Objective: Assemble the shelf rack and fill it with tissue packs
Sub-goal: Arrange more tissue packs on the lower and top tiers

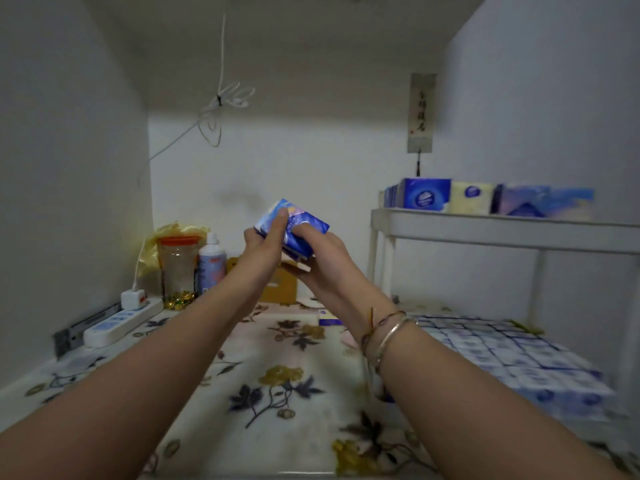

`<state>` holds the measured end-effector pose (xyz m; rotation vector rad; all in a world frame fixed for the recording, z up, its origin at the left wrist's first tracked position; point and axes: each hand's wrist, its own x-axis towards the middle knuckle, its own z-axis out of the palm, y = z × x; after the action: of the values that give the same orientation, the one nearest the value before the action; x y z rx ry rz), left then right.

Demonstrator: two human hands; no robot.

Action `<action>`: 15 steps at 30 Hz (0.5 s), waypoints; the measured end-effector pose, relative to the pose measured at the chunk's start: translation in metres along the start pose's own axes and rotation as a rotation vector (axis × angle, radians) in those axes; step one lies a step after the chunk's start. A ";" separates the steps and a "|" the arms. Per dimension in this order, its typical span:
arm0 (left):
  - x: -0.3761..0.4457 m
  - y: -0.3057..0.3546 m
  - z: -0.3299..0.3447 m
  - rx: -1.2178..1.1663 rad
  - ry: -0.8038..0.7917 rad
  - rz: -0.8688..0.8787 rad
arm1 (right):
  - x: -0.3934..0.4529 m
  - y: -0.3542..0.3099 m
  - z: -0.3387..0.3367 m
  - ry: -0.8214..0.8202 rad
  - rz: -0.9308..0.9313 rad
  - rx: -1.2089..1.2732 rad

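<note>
floral tablecloth (277, 393) below; left hand (266, 237) and right hand (322, 261) both clamp tissue pack (294, 226); white walls.

Glossy plastic-wrapped tissue pack (292, 227), smooth white rack (502, 230), floral cloth table cover (277, 393)

A flowered tabletop (277, 393) is carrying a jar (177, 268), bottle (212, 263), power strip (121, 322), cardboard box (280, 289) and the white rack (485, 230) holding tissue packs (502, 358).
</note>
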<state>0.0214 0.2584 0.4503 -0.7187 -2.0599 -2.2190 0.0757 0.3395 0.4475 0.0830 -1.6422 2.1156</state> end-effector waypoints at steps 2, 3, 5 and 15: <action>-0.010 0.024 0.010 0.007 0.000 0.025 | -0.016 -0.033 -0.004 -0.022 -0.070 -0.050; -0.015 0.036 0.015 0.001 0.000 0.047 | -0.023 -0.050 -0.006 -0.029 -0.101 -0.063; -0.029 0.064 0.030 -0.033 -0.033 0.114 | -0.037 -0.084 -0.012 -0.012 -0.151 -0.098; -0.064 0.133 0.127 0.284 -0.173 0.431 | -0.084 -0.205 -0.116 0.280 -0.371 -0.374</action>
<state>0.1617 0.3448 0.5548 -1.2188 -1.9901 -1.6478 0.2567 0.4586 0.5725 -0.0256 -1.6705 1.4526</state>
